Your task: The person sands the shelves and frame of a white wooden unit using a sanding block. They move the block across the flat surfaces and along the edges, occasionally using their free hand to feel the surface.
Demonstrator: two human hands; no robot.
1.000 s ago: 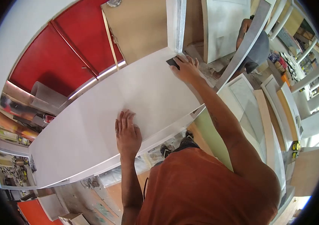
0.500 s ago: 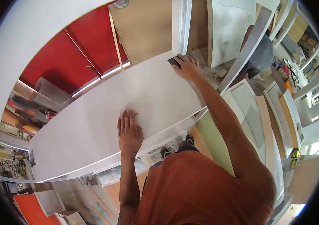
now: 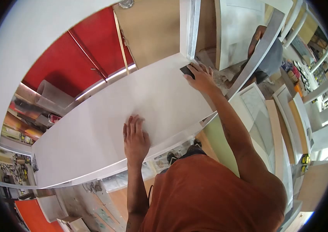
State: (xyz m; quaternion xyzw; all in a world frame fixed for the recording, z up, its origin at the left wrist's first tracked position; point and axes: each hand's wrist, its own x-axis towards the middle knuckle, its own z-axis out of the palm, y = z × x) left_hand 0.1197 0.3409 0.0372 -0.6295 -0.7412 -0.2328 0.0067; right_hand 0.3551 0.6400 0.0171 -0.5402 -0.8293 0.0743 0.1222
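A long white panel (image 3: pixel 94 127) stretches across the view in front of my body. My left hand (image 3: pixel 136 141) lies on its middle near the front edge, palm down, fingers spread, holding nothing. At the panel's right end my right hand (image 3: pixel 202 77) presses a small dark sanding pad (image 3: pixel 187 71) flat against the surface, its fingers over the pad. Just beyond that hand stands a white upright board (image 3: pixel 189 31) at the panel's end.
Behind the panel are a red surface (image 3: pixel 71 58) and a brown board (image 3: pixel 152 31). Another person (image 3: pixel 270 54) in grey crouches at the upper right, beyond a grey-white bar. Several boards (image 3: pixel 283 120) lean at the right. An orange-red panel (image 3: pixel 38 216) is at lower left.
The view has shifted slightly, so the panel and both hands appear a little further right. The other person's arm shows more. Both hands keep about the same places on the panel.
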